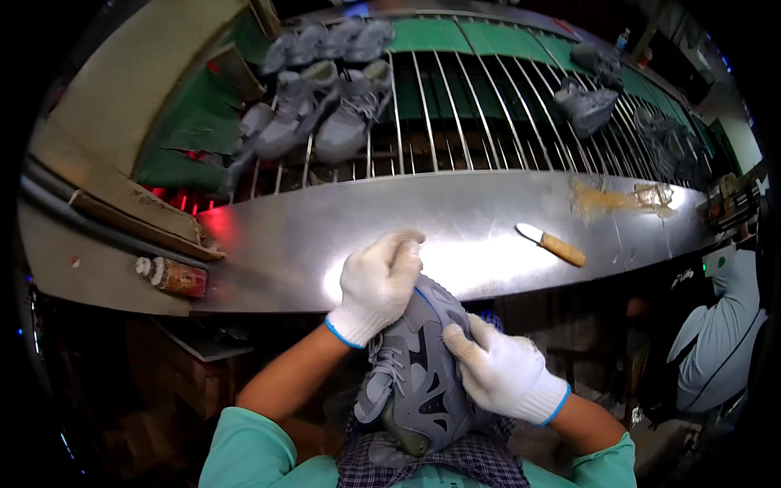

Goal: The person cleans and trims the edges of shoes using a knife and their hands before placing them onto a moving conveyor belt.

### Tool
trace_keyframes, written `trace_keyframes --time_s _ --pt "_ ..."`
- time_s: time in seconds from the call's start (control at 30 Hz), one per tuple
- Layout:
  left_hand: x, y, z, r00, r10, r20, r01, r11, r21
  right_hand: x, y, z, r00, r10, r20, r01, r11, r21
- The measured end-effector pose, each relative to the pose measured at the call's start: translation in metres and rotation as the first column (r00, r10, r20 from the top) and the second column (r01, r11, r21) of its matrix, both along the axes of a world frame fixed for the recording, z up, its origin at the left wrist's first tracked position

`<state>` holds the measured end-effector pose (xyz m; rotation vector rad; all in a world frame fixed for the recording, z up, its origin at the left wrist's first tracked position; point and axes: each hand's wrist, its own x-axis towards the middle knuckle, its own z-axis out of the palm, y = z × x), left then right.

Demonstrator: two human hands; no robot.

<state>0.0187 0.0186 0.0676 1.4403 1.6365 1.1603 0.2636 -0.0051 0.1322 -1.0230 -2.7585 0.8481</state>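
Note:
A grey sneaker (pixel 423 366) rests on my lap, toe pointing away toward the metal ledge, its sole side turned to the right. My right hand (pixel 508 370), in a white knit glove, grips the sneaker's right side with thumb and fingers pressed on the sole edge. My left hand (pixel 378 281), gloved the same way, is closed just over the toe. Its fingertips are pinched together, and whatever they may hold is hidden. A thin blue line shows along the sole edge by the toe. The sneaker's laces hang toward the left.
A wooden-handled knife (pixel 553 244) lies on the metal ledge (pixel 309 215). Beyond it, several grey sneakers (pixel 350 114) stand on a roller conveyor (pixel 455 114). Two small bottles (pixel 175 276) lie at the left. Another person in a light shirt (pixel 720 342) is at the right.

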Motion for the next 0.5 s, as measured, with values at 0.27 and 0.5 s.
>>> trace_keyframes --time_s 0.27,0.5 --pt "0.002 -0.032 -0.034 0.752 0.221 0.621 -0.206 0.974 -0.097 -0.032 0.057 -0.024 0.917 -0.251 -0.309 0.157 0.941 -0.298" --pt "0.022 -0.052 0.032 0.873 0.112 0.475 -0.239 0.947 0.215 -0.062 0.079 0.022 0.953 0.074 -0.293 -0.193 0.896 -0.400"
